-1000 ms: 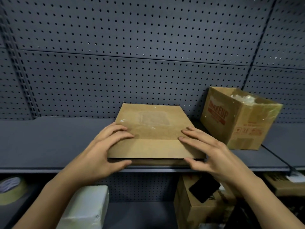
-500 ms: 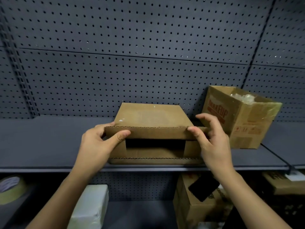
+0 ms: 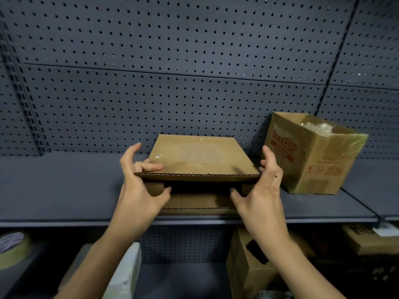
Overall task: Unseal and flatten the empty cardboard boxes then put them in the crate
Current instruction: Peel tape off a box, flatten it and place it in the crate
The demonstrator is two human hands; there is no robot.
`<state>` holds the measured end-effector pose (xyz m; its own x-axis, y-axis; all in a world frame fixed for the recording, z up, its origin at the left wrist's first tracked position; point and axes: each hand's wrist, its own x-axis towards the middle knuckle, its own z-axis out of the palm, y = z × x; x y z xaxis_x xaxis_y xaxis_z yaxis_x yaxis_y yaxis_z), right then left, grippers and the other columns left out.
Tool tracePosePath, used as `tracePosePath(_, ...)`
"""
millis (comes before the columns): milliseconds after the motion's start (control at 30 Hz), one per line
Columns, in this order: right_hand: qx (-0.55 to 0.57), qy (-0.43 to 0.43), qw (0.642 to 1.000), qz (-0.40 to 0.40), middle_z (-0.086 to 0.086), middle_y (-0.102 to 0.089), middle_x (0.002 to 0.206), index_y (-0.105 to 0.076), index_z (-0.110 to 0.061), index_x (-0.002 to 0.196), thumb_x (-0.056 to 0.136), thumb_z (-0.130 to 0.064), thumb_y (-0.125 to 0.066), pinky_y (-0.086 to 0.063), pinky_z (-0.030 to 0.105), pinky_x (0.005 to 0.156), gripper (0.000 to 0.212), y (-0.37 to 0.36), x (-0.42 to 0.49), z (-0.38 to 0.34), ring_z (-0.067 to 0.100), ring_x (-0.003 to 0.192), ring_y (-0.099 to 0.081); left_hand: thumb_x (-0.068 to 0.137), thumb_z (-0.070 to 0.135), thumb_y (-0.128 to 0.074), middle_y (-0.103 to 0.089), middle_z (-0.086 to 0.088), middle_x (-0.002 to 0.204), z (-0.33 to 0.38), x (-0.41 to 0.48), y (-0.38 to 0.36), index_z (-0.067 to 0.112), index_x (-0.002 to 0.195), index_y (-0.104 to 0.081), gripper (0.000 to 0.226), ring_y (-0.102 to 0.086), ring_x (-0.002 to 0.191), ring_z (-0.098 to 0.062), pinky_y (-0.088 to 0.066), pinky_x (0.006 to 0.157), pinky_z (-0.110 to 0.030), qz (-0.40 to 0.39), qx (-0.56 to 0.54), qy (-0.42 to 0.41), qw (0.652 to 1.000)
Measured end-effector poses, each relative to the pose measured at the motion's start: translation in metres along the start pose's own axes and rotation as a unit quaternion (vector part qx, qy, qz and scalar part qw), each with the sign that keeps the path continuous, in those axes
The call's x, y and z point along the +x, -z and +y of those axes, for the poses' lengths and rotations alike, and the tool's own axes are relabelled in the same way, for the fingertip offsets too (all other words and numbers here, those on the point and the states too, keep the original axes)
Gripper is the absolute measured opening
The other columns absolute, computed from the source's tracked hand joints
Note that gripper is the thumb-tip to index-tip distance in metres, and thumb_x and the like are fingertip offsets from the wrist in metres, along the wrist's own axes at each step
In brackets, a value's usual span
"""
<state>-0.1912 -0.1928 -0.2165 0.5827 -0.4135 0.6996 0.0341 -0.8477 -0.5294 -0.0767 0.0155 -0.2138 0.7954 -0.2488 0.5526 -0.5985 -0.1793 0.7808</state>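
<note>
A flat brown cardboard box [image 3: 198, 156] lies on the grey shelf [image 3: 64, 190], its front end open with the top flap raised level. My left hand [image 3: 138, 186] grips the box's left front corner, fingers over the top flap and thumb on the small left side flap. My right hand [image 3: 261, 186] grips the right front corner, thumb at the inner right side flap, fingers up along the side. The inside of the box is dark.
A taller open box marked MAKEUP [image 3: 311, 154] stands on the shelf to the right, plastic inside. Pegboard wall [image 3: 172, 61] behind. Below the shelf: a tape roll [image 3: 13, 249] at left, a white parcel [image 3: 125, 275], and brown boxes [image 3: 254, 268] at right.
The box's front flap went from pressed shut to lifted level with the top. Both hands moved from the flap's edge to the front corners, thumbs now at the side flaps.
</note>
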Motion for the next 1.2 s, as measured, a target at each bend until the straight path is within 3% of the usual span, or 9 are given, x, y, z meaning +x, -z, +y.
tracePosePath(100, 0.001, 0.011, 0.999, -0.035, 0.0, -0.038, 0.133, 0.007, -0.052, 0.146, 0.083, -0.007, -0.074, -0.047, 0.036, 0.084, 0.112, 0.007, -0.001, 0.001, 0.016, 0.109, -0.053, 0.081, 0.004, -0.076, -0.059, 0.018, 0.119, -0.001, -0.001, 0.006, 0.043, 0.144, -0.009, 0.1, -0.045, 0.119, 0.016, -0.027, 0.096, -0.005, -0.026, 0.014, -0.005, 1.0)
tracePosePath(200, 0.031, 0.015, 0.996, -0.084, -0.01, -0.039, 0.131, 0.013, -0.065, 0.139, 0.087, -0.011, -0.072, -0.041, 0.028, 0.089, 0.113, 0.016, 0.001, 0.006, -0.011, 0.107, -0.045, 0.084, 0.007, -0.073, -0.048, 0.032, 0.134, 0.0, -0.001, 0.022, 0.056, 0.144, 0.003, 0.108, -0.049, 0.117, 0.01, -0.036, 0.088, -0.008, -0.091, 0.028, -0.001, 0.995)
tracePosePath(300, 0.042, 0.017, 0.992, -0.121, -0.017, -0.039, 0.133, 0.012, -0.064, 0.14, 0.088, -0.017, -0.071, -0.036, 0.009, 0.089, 0.11, 0.026, 0.003, 0.015, -0.026, 0.114, -0.035, 0.086, -0.002, -0.067, -0.038, 0.039, 0.143, 0.003, 0.0, 0.041, 0.063, 0.145, -0.002, 0.109, -0.044, 0.128, 0.01, -0.037, 0.101, -0.018, -0.179, 0.034, -0.002, 0.983)
tracePosePath(400, 0.066, 0.014, 0.982, -0.176, -0.024, -0.035, 0.139, 0.014, -0.065, 0.14, 0.089, -0.021, -0.07, -0.025, 0.002, 0.098, 0.108, 0.04, 0.005, 0.026, -0.02, 0.128, -0.03, 0.086, -0.007, -0.062, -0.031, 0.036, 0.151, 0.002, 0.003, 0.053, 0.061, 0.146, -0.02, 0.1, -0.034, 0.137, 0.01, -0.032, 0.113, -0.024, -0.229, 0.065, -0.021, 0.971)
tracePosePath(533, 0.106, 0.018, 0.969, -0.225, -0.029, -0.034, 0.147, 0.004, -0.063, 0.144, 0.09, -0.022, -0.068, -0.025, 0.002, 0.103, 0.099, 0.052, 0.003, 0.036, -0.013, 0.137, -0.029, 0.082, 0.011, -0.057, -0.022, 0.039, 0.153, 0.001, 0.007, 0.062, 0.062, 0.143, -0.028, 0.085, -0.011, 0.145, 0.011, -0.013, 0.114, -0.007, -0.267, 0.069, -0.072, 0.959)
tracePosePath(700, 0.114, 0.036, 0.956, -0.266, -0.029, -0.034, 0.153, -0.034, -0.045, 0.148, 0.094, -0.008, -0.062, -0.029, 0.035, 0.118, 0.071, 0.059, 0.006, 0.045, -0.003, 0.144, -0.027, 0.078, 0.007, -0.054, -0.022, 0.031, 0.157, -0.006, 0.008, 0.072, 0.058, 0.145, -0.026, 0.088, -0.012, 0.148, 0.004, -0.011, 0.116, -0.014, -0.288, 0.055, -0.074, 0.953)
tracePosePath(967, 0.161, 0.037, 0.951, -0.261, -0.023, -0.035, 0.155, -0.048, -0.039, 0.143, 0.094, 0.009, -0.055, -0.024, 0.036, 0.118, 0.069, 0.059, 0.006, 0.051, 0.001, 0.147, -0.024, 0.077, 0.004, -0.054, -0.028, 0.026, 0.157, -0.011, 0.012, 0.077, 0.055, 0.146, -0.031, 0.089, -0.023, 0.147, -0.001, -0.017, 0.117, -0.046, -0.285, 0.053, -0.051, 0.956)
tracePosePath(1100, 0.2, 0.045, 0.938, -0.28, -0.017, -0.033, 0.158, -0.043, -0.036, 0.147, 0.096, -0.01, -0.056, -0.025, 0.037, 0.121, 0.059, 0.061, 0.004, 0.054, 0.006, 0.149, -0.023, 0.078, 0.035, -0.067, -0.029, 0.024, 0.157, 0.01, 0.005, 0.078, 0.054, 0.145, -0.035, 0.076, -0.018, 0.15, -0.006, -0.016, 0.118, -0.025, -0.306, 0.068, -0.083, 0.946)
tracePosePath(1200, 0.284, -0.006, 0.927, -0.244, -0.007, -0.041, 0.155, -0.043, -0.024, 0.149, 0.094, -0.028, -0.053, -0.023, 0.047, 0.12, 0.056, 0.062, 0.008, 0.056, 0.012, 0.147, -0.031, 0.051, 0.066, -0.083, -0.032, 0.004, 0.157, 0.033, 0.021, 0.065, 0.016, 0.15, -0.04, 0.118, -0.02, 0.15, -0.022, -0.023, 0.113, -0.024, -0.298, -0.024, 0.013, 0.954)
